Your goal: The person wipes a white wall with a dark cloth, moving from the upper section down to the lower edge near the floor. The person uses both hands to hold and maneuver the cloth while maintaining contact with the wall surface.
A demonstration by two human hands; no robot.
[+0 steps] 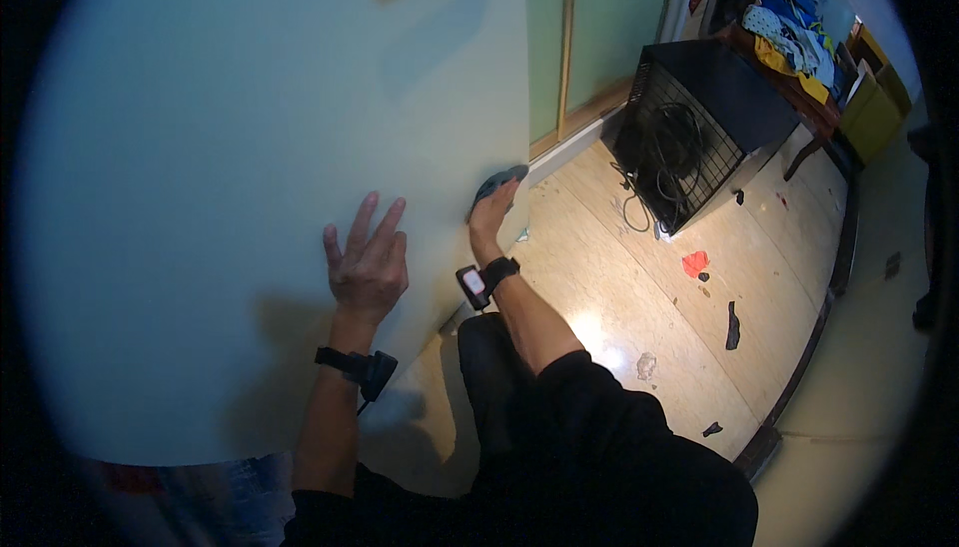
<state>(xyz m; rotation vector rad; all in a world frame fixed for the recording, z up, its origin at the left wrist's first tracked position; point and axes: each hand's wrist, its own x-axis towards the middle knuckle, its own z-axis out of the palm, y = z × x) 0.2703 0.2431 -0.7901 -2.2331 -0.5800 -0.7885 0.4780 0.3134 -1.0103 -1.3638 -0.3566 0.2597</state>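
A large pale door panel (225, 135) fills the left and middle of the view. My left hand (367, 262) is against or just over its face, fingers spread, holding nothing. At the panel's right edge, my right hand (491, 213) presses a dark grey-blue cloth (496, 186) to the surface; part of the cloth sticks out above and beside the fingers. Both wrists wear black straps with small devices. Near the top of the panel a door handle's base is partly cut off by the frame, and its shadow falls on the surface.
A black metal-grille cabinet (704, 120) with coiled cables stands on the tiled floor (599, 277) at upper right. Behind it, clothes (798, 37) are heaped on a wooden chair. A red scrap (695, 264) and dark scraps (733, 326) lie on the floor.
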